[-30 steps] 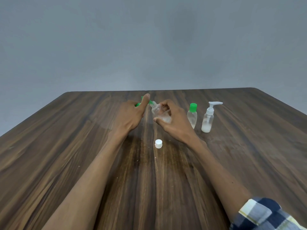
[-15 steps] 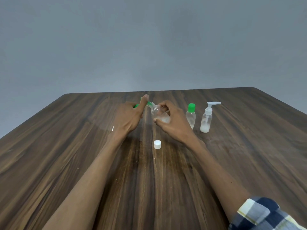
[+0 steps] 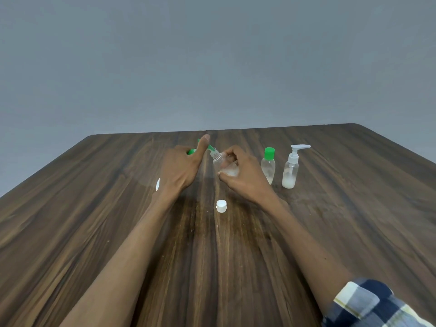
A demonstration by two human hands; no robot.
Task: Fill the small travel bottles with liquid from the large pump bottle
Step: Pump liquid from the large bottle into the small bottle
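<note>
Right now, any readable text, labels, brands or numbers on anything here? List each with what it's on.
None readable.
Green-capped bottle: clear, no label shows.
Pump bottle: clear, no label shows.
Bottle held in the right hand: no print shows.
White cap on the table: plain.

Left hand (image 3: 181, 166) hides most of a green-tipped object (image 3: 191, 151), its form indeterminable; right hand (image 3: 243, 177) covers part of the small clear bottle (image 3: 220, 162); plaid sleeve (image 3: 375, 305) cut by frame edge
</note>
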